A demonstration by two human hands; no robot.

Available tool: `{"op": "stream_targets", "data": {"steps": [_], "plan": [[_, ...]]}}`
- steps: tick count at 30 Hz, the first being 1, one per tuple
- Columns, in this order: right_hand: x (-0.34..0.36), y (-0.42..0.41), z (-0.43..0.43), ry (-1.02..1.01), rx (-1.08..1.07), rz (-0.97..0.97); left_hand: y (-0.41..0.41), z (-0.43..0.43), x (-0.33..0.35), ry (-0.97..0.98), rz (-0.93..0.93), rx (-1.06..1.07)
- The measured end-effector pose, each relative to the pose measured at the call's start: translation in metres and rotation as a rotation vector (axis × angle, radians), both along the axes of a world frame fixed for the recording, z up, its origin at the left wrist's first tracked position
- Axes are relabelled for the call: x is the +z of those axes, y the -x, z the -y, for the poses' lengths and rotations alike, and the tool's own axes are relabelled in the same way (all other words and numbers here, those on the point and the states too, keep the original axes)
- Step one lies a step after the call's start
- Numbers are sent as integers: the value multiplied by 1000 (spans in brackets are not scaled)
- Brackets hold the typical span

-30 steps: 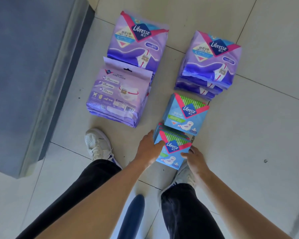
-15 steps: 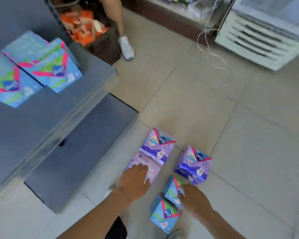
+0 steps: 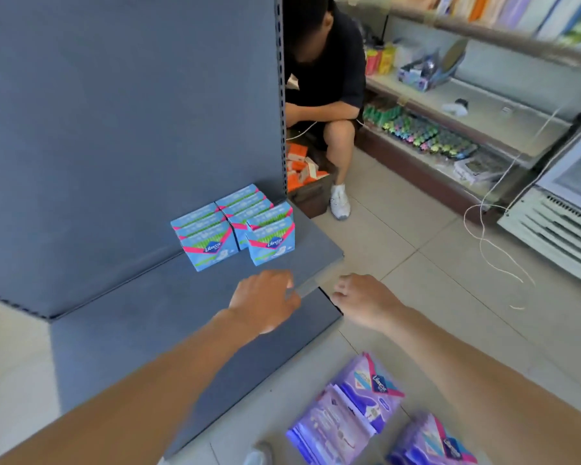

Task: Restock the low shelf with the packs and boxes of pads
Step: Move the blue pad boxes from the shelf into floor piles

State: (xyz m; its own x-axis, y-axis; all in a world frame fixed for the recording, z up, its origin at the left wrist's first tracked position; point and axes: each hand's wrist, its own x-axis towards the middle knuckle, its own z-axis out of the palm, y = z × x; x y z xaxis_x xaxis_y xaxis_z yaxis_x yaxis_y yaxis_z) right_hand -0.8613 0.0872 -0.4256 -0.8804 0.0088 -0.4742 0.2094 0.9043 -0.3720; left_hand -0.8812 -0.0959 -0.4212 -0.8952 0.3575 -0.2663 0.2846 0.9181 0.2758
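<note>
While both of my hands hover at the front lip of the low shelf [image 3: 316,250], neither has anything in it that I can see: the left hand [image 3: 265,302] and the right hand [image 3: 366,303] show me their backs, fingers loosely bent, the palms hidden and the outlines blurred. The blue boxes [image 3: 235,229] stand in tight rows at the shelf's right end, against the back panel, while the purple packs [image 3: 349,407] lie in two heaps on the floor below my right arm. My worry is the soft packs: I judge their film slippery, so lifting a heap from the top could let the lower ones slide out. Pushing them in beside the boxes could also nudge the front box, which stands close to the shelf's open end. Another person [image 3: 329,78] crouches just past that end, and a loose white cord [image 3: 490,250] trails over the tiles, something to catch a foot.
</note>
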Motion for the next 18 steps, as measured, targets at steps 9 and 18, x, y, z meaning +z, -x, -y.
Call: {"op": "stream_targets", "data": {"steps": [9,18], "plan": [[19,69,66,-19,119,-76,33,95,-10,73,45,245],[-14,116,69,291,-330,-52,98,67,-53,-548,305,809]]}}
